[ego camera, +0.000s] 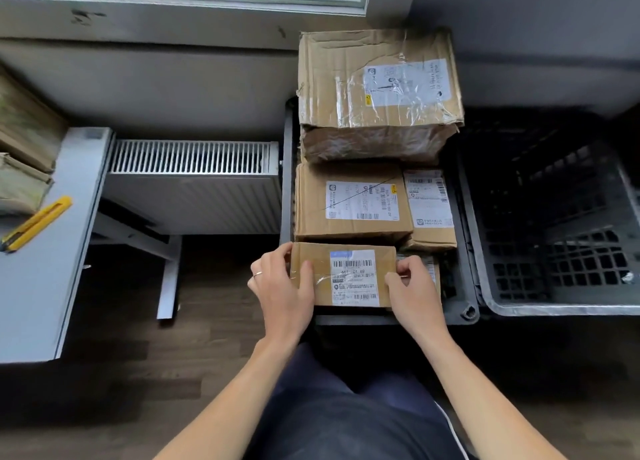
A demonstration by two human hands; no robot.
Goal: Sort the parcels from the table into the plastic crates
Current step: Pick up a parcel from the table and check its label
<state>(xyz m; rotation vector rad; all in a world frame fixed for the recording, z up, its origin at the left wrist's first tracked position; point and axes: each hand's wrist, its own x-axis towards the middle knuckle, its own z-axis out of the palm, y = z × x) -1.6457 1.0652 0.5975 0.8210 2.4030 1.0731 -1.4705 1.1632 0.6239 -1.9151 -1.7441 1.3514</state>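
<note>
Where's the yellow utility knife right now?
In the head view, the yellow plastic utility knife lies far left on the grey table, beside the stacked brown parcels.

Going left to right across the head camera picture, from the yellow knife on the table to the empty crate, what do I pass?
yellow knife → radiator → left hand → parcel held between both hands → right hand → empty crate
</note>
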